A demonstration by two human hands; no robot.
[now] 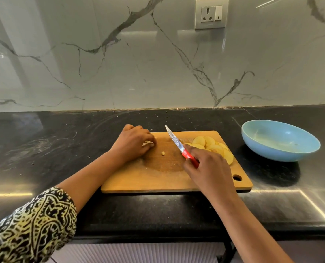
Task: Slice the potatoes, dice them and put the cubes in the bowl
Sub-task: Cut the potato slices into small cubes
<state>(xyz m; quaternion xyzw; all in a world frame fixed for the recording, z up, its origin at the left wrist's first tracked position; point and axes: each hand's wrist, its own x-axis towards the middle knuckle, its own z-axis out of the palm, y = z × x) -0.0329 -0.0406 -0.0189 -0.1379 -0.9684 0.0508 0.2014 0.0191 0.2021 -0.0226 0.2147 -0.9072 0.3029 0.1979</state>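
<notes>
**Slices fanned out, no dicing yet, nothing in the bowl**

Your black-and-cream patterned sleeve sits closest, and the bare forearm runs from it up to your left hand at the left edge of the rectangular wooden cutting board. That hand's fingers are curled down over a small pale potato end, most of which is hidden beneath them. Your right hand is wrapped round the red-handled knife. Its patterned steel blade is angled up and away, and looks to be lifted off the wood and cutting nothing.

Just beyond your right hand, round yellow potato slices lie overlapped in a fan on the far right part of the board. One tiny pale scrap rests alone on the damp-looking middle of the board, between your two hands.

The shallow light-blue bowl stands on the black stone countertop to the right of the board, apart from it. You can see no cubes in it.

So slicing looks nearly finished, judging by the fan and the stub under your left hand. Whether any whole potato remains out of view cannot be told. No cube or strip shows on the board, so dicing appears not to have started. That leaves the stub to finish or discard, the slices to stack and cut both ways, and every cube to carry across to the bowl.
</notes>
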